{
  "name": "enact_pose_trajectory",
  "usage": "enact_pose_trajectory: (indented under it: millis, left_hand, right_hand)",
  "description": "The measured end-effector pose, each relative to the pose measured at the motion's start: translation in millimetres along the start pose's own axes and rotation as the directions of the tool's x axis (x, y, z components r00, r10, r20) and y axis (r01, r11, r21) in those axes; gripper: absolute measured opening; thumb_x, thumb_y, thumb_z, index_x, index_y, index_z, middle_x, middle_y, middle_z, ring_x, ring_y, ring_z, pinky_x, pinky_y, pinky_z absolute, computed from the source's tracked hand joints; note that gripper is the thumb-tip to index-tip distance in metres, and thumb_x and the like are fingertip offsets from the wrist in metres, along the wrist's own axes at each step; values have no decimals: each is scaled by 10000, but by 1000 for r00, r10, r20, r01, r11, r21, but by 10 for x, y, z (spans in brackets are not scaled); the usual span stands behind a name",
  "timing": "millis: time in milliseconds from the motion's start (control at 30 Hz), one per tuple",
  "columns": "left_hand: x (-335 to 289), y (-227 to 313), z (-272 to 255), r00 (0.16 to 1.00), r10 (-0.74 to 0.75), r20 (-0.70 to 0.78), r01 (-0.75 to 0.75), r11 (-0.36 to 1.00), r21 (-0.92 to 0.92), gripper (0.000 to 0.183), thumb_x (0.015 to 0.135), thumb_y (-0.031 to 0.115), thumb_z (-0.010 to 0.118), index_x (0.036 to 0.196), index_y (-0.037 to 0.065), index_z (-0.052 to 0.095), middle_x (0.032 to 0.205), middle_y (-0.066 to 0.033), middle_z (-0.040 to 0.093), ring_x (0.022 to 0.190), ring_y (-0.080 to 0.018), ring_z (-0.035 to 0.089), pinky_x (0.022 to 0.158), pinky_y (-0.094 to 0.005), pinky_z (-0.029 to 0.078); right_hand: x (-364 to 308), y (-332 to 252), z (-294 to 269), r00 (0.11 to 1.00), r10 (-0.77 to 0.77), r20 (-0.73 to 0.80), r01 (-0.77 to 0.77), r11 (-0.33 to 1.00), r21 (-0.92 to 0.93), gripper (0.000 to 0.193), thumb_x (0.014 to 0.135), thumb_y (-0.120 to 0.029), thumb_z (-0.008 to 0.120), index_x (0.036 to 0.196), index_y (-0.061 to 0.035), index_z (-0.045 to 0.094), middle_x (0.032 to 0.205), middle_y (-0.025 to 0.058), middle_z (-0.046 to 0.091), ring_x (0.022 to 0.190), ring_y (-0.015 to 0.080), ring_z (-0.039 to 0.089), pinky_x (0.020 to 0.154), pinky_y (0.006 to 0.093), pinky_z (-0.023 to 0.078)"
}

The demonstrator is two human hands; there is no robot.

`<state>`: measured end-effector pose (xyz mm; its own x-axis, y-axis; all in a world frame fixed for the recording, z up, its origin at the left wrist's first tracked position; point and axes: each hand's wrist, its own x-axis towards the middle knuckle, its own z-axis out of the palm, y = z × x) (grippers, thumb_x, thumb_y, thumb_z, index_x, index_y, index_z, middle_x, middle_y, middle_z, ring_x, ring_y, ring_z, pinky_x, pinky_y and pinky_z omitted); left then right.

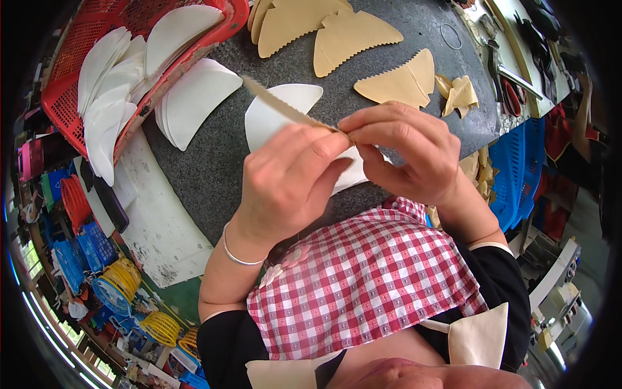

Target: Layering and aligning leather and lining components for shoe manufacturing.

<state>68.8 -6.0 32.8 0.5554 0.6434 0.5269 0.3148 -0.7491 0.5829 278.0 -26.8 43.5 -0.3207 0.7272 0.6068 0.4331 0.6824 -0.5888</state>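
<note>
Fingers point(322, 150) of the left hand point(285, 172) and right hand point(414, 146) pinch a thin tan piece point(280, 104) with a zigzag edge above the dark surface point(206, 185), and pulling too hard might tear it.

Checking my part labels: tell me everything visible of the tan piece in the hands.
The tan piece looks thin, perhaps leather or similar sheet, and shows nearly edge-on as a narrow strip with a zigzag edge. It slants from upper left down to lower right, held up over the dark tabletop. The fingers of the left hand and right hand pinch its lower-right end and hide it, so its full outline can't be told.
</note>
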Motion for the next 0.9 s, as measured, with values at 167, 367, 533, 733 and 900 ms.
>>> enact_pose_trajectory:
  millis: [167, 367, 533, 733, 900]
  left_hand:
    - [-12, -44, 3, 988, -155, 10, 149, 933, -328, 490, 667, 220, 960, 982, 52, 623, 1005, -78, 584, 778, -157, 653, 640, -290, 595]
    - [-68, -48, -37, 944, -311, 109, 322, 799, -508, 311, 839, 27, 818, 1056, 18, 596, 1137, -113, 641, 909, -162, 717, 795, -287, 663]
    - [-41, -31, -212, 783, -601, 162, 504, 459, -731, 482, 887, -114, 589, 1333, -42, 420, 1211, -190, 642, 896, -171, 723, 764, -288, 664]
    - [-107, -47, -438, 661, -552, 508, 705, 225, -673, 525, 853, -101, 591, 1348, -67, 419, 1195, -174, 640, 1083, -141, 678, 663, -221, 634]
    - [-240, -112, -494, 620, -578, 531, 736, 192, -649, 556, 810, -29, 629, 1328, -47, 428, 1120, -218, 707, 769, -114, 717, 574, -186, 596]
  right_hand:
    - [-54, -51, 47, 975, 197, 107, -222, 915, 336, 140, 840, 63, 678, 965, 2, 664, 1023, 148, 682, 931, 254, 673, 815, 360, 549]
    - [-133, 27, 81, 969, 186, 164, -236, 893, 384, 125, 966, 5, 603, 1074, -24, 548, 1113, 169, 643, 1044, 297, 655, 922, 416, 527]
    - [-251, 224, -9, 756, 586, 292, -299, -87, 950, 200, 1103, -251, 412, 1184, -84, 488, 1300, 278, 629, 1286, 366, 601, 1058, 482, 515]
    - [-385, 389, -357, 736, 625, 261, -388, 74, 918, 176, 1101, -213, 426, 1192, -79, 495, 927, 88, 644, 766, 151, 615, 635, 299, 483]
    - [-311, 173, -804, 781, 582, 226, -453, 778, -435, 310, 916, -245, 737, 1139, -71, 612, 1076, 76, 697, 966, 271, 679, 793, 388, 529]
